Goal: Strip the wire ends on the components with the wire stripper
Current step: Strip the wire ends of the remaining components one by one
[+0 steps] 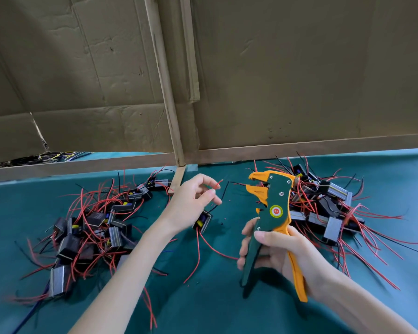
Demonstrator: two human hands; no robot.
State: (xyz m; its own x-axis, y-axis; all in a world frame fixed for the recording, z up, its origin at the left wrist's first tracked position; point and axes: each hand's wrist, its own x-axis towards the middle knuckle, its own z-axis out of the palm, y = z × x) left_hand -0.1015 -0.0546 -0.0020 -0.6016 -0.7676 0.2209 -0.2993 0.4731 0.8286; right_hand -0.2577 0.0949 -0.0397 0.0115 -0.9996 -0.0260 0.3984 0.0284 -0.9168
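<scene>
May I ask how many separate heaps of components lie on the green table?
2: left heap beside the left hand, which holds a lone component; right heap behind the wire stripper. More may hide behind the cardboard.

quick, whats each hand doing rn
Left hand: pinches the end of a red wire.
Right hand: grips the wire stripper by its handles, jaws open.
</scene>
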